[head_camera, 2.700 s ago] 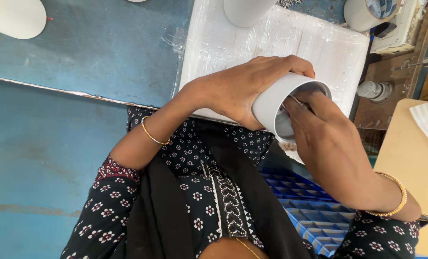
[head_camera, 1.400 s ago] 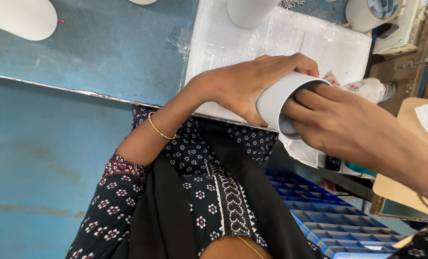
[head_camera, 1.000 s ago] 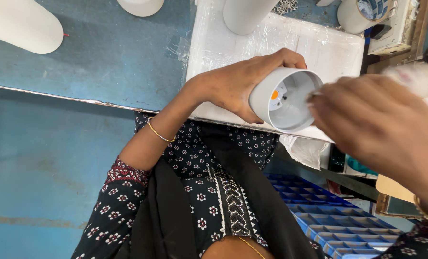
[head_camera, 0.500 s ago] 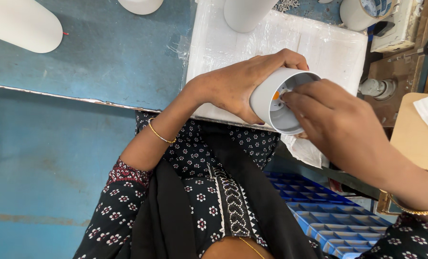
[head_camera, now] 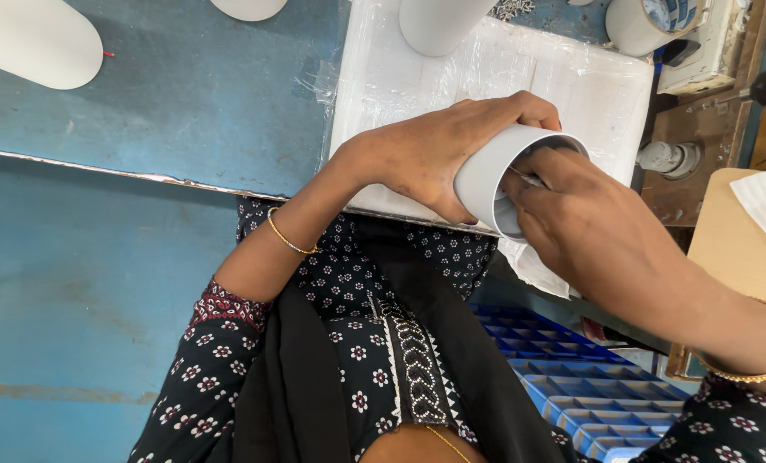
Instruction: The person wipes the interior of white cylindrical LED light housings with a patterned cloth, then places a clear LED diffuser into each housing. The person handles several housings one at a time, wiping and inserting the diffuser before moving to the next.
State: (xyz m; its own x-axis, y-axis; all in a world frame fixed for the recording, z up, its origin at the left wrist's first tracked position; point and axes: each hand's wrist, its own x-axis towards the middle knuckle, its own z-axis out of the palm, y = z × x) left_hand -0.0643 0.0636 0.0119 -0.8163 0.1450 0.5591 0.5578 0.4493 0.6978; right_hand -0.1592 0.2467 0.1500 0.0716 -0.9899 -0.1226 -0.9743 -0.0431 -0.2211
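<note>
My left hand (head_camera: 439,150) grips a white cylindrical housing (head_camera: 488,176), tilted with its open end facing my right side. The fingers of my right hand (head_camera: 585,227) reach into that open end and pinch a thin metal piece (head_camera: 529,179) at the rim. What lies deeper inside the housing is hidden by my fingers. Both hands hover over the near edge of a white foam slab wrapped in clear film (head_camera: 572,77) on the blue table (head_camera: 186,94).
More white cylinders stand at the far side of the slab (head_camera: 439,21) and far right (head_camera: 645,26); a rounded white cover (head_camera: 31,43) lies far left. A blue compartment tray (head_camera: 589,386) sits below my lap, a wooden board (head_camera: 735,249) to the right.
My right hand left the housing, swung off to the right so the inside with its small parts showed, then came back and pushed its fingers into the opening again.
</note>
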